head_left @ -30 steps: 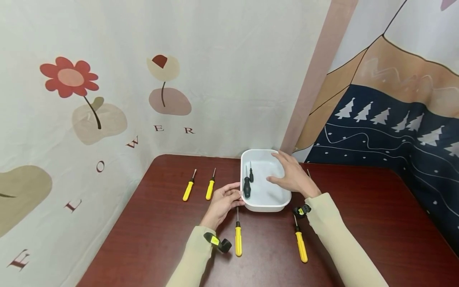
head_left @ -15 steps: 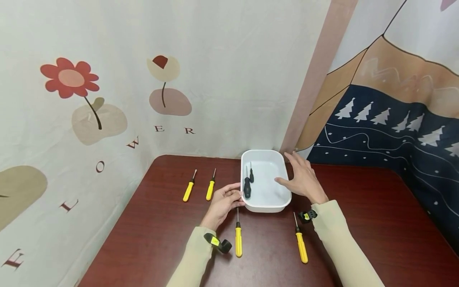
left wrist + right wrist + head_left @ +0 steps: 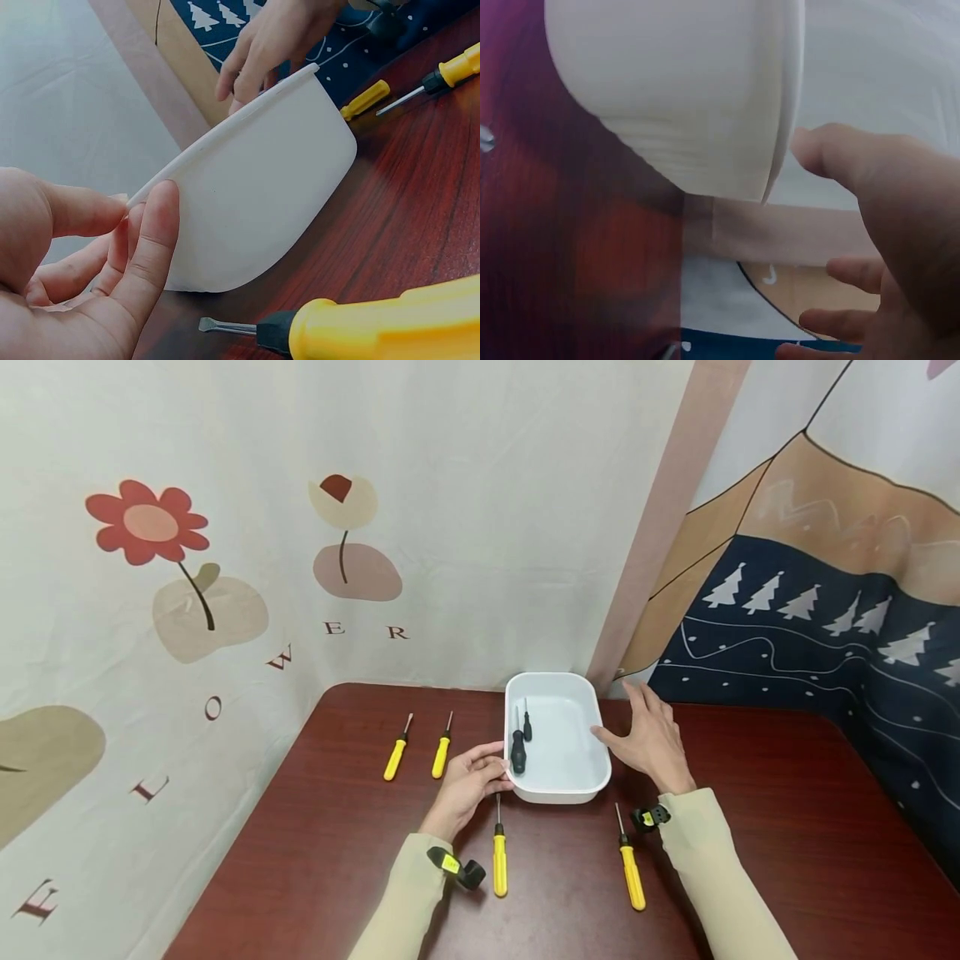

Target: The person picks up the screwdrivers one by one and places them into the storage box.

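Note:
A white plastic tub (image 3: 558,756) stands near the back edge of the table. Inside it, along the left wall, lie a larger black screwdriver (image 3: 518,752) and a smaller black screwdriver (image 3: 528,727). My left hand (image 3: 467,783) pinches the tub's left rim between thumb and fingers, plain in the left wrist view. On the other side, my right hand (image 3: 651,739) is spread, its thumb tip right at the right rim and the other fingers held away. Just below the left hand lies a yellow-handled screwdriver (image 3: 500,860). Another yellow screwdriver (image 3: 632,872) lies in front of the right wrist.
Left of the tub, two yellow screwdrivers (image 3: 395,752) (image 3: 442,750) lie on the dark red table (image 3: 330,827). Beyond the tub, the left wrist view shows another yellow handle (image 3: 366,100). A printed cloth (image 3: 480,527) hangs behind the table.
My right hand has moved right from over the tub to outside its right rim, fingers still spread. The left hand and the tub have stayed in place.

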